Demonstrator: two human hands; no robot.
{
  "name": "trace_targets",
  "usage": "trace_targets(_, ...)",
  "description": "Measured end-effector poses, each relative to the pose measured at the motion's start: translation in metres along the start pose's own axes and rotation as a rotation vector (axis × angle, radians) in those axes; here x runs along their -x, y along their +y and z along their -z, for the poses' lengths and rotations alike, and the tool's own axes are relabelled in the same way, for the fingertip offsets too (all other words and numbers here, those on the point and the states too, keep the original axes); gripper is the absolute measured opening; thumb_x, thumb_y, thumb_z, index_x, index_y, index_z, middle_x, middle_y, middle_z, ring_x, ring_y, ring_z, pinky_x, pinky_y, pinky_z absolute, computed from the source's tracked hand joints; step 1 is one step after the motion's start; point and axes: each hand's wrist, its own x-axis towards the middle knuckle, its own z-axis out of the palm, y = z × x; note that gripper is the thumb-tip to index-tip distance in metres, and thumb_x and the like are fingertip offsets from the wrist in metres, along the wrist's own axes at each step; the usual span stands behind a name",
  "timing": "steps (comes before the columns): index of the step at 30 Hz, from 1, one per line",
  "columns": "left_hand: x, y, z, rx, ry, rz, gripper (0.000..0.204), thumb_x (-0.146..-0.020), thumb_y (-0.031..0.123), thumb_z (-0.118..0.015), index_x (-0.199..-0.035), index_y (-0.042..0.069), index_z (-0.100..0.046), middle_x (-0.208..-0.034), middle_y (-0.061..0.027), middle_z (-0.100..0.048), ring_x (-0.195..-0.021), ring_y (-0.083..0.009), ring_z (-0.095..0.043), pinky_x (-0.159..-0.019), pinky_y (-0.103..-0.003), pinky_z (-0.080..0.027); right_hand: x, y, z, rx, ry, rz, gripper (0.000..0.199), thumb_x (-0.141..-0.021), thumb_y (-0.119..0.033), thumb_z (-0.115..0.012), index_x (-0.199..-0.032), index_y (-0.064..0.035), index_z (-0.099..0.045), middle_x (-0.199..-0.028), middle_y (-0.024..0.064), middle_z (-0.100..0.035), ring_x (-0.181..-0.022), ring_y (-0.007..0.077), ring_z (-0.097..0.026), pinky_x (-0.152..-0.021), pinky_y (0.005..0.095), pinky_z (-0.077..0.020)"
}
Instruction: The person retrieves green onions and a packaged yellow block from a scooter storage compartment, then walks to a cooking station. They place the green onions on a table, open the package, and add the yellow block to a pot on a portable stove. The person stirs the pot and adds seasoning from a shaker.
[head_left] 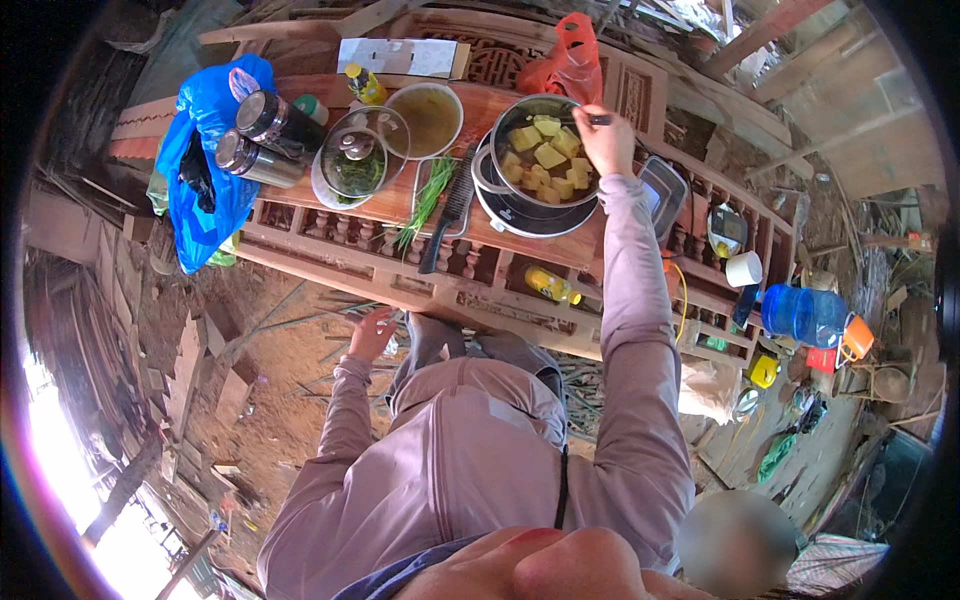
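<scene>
My right hand is closed on a utensil's dark handle at the right rim of a pot. The utensil's other end is hard to make out. Inside the pot lie several yellow chunks, cut like blocks, in some liquid. Under the pot is a round dark cooker. Hanging low in front of the table, my left hand is empty with its fingers apart. Nearest to it on the table are a dark-handled knife and green stalks on a small tray.
Left of the pot stand a bowl of broth, a glass lid over greens, two metal flasks and a blue bag. A red bag sits behind. At right are a wooden railing and a blue water jug.
</scene>
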Motion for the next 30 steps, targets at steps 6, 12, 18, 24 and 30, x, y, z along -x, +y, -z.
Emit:
trace_targets(6,0.004,0.018,0.001,-0.062,0.029,-0.024,0.044,-0.086,0.021,-0.068,-0.124,0.004,-0.058,-0.11,-0.016,-0.066,-0.088,-0.0234,-0.068,-0.075,-0.033,-0.055,0.002,0.018,-0.002,-0.113,-0.134,0.1,0.022,-0.084,-0.034,-0.068,-0.088,-0.0131,-0.074,-0.079,0.0138,-0.069,-0.072,0.0326,-0.068,-0.063,0.0398,-0.0534)
trace_targets(12,-0.005,0.03,0.005,-0.049,0.002,0.096,0.042,-0.088,0.02,-0.068,-0.125,0.003,-0.056,-0.113,-0.0134,-0.066,-0.098,-0.0231,-0.066,-0.08,-0.036,-0.055,0.018,0.032,0.026,0.017,-0.175,0.22,0.017,-0.083,-0.031,-0.069,-0.084,-0.0147,-0.074,-0.078,0.0134,-0.069,-0.07,0.0363,-0.066,-0.062,0.0419,-0.053)
trace_targets(18,0.003,0.027,-0.006,-0.075,0.016,0.093,0.044,-0.085,0.022,-0.067,-0.124,0.005,-0.058,-0.108,-0.0141,-0.068,-0.085,-0.0226,-0.069,-0.074,-0.035,-0.055,0.045,-0.001,0.058,0.288,0.023,0.056,0.024,-0.087,-0.029,-0.063,-0.076,-0.0087,-0.069,-0.074,0.0172,-0.066,-0.067,0.0379,-0.064,-0.059,0.044,-0.0511)
trace_targets(24,-0.005,0.04,-0.011,-0.149,-0.047,0.095,0.044,-0.086,0.022,-0.068,-0.125,0.004,-0.057,-0.111,-0.0148,-0.067,-0.088,-0.0236,-0.069,-0.076,-0.035,-0.055,0.054,0.005,0.033,-0.154,-0.008,-0.054,0.025,-0.086,-0.025,-0.065,-0.073,-0.0048,-0.068,-0.065,0.0192,-0.063,-0.063,0.0379,-0.064,-0.056,0.0416,-0.0487)
trace_targets(30,-0.005,0.02,-0.012,-0.124,-0.005,0.004,0.045,-0.087,0.023,-0.069,-0.126,0.003,-0.057,-0.113,-0.0149,-0.066,-0.091,-0.0239,-0.068,-0.077,-0.034,-0.056,0.06,-0.032,0.069,-0.032,0.066,0.018,0.021,-0.086,-0.024,-0.066,-0.076,-0.0061,-0.069,-0.063,0.0171,-0.063,-0.06,0.0382,-0.063,-0.057,0.0419,-0.0495)
